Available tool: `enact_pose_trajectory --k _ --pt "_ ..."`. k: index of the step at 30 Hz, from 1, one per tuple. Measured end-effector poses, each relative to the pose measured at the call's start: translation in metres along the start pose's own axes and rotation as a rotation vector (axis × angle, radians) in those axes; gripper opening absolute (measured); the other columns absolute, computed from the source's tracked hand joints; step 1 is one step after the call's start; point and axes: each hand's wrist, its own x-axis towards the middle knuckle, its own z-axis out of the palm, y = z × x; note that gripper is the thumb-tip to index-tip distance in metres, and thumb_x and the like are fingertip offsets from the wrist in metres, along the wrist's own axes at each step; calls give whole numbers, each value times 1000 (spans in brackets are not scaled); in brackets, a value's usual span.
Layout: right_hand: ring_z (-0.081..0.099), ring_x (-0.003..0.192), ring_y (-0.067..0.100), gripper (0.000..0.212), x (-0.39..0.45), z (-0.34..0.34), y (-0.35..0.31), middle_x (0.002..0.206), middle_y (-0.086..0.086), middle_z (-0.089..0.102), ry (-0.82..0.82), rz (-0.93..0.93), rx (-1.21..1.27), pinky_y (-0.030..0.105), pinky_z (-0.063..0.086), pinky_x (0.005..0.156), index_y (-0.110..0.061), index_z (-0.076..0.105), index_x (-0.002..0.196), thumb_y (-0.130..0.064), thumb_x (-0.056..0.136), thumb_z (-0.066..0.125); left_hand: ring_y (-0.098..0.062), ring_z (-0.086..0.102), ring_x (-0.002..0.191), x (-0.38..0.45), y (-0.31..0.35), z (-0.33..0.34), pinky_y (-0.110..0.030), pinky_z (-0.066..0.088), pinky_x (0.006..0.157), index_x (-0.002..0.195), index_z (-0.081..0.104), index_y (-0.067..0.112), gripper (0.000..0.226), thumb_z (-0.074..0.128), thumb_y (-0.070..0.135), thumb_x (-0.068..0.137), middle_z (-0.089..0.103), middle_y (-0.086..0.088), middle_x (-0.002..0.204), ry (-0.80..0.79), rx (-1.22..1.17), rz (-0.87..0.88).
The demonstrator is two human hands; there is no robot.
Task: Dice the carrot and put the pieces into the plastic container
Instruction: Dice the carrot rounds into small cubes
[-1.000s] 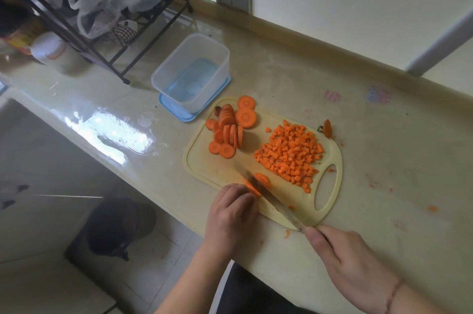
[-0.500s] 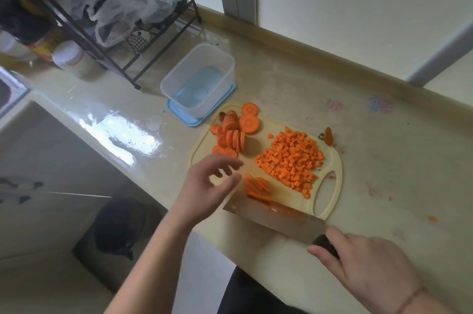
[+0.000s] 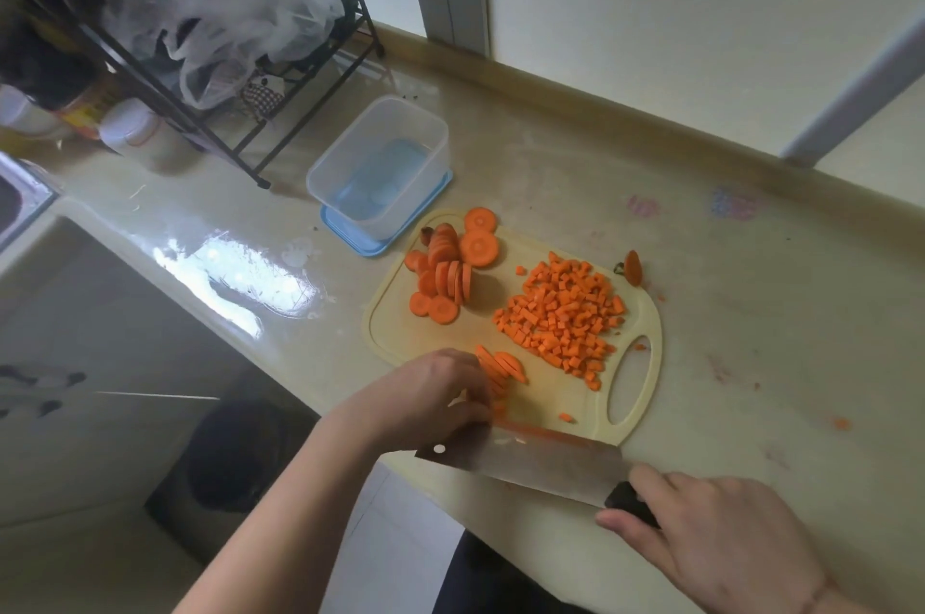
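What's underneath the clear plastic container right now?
The plastic container stands on a blue lid, whose edge sticks out along its near sides on the counter. The container looks empty. The counter under the lid is covered.

- You can read no text, brand or number here.
- The yellow label on the jar [image 3: 85, 110] under the rack [image 3: 210, 103] is too blurred to read.

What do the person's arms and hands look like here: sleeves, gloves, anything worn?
Both hands are bare, no gloves. The left hand and its forearm show no sleeve, watch or ring up to the frame's bottom edge. The right hand is also ungloved, with a thin band or bracelet at the wrist near the bottom right corner; its detail is too small to tell. No sleeve shows there either.
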Motion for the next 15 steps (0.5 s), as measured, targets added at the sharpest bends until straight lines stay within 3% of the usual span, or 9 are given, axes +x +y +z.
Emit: enact_pose_trajectory --k 3,7,11,15 --pt "43 24 15 67 -4 1 1 37 0 45 1 7 17 22 15 35 -22 51 57 -67 94 16 2 52 82 -2 -4 1 -8 38 76 106 73 16 13 64 20 98 57 15 93 17 -28 -32" --pt "43 24 17 67 -12 3 10 37 -2 46 -9 26 14 22 16 35 -23 51 58 -67 94 16 -2 58 82 -7 -24 8 -21 48 75 107 73 22 13 66 18 97 66 13 93 157 -92 -97" --pt "50 30 19 67 -26 -1 25 43 -7 54 -36 156 85 23 29 31 -24 58 63 -69 93 18 5 54 81 -20 -38 33 -14 42 73 98 72 19 13 62 24 93 58 19 89 518 -74 -143" --pt "55 36 17 61 -31 -9 35 44 -14 53 -146 348 152 28 36 30 -32 59 69 -73 89 18 -16 59 85 -22 -35 60 -28 49 76 98 75 17 26 64 39 93 66 5 95 648 43 -48"
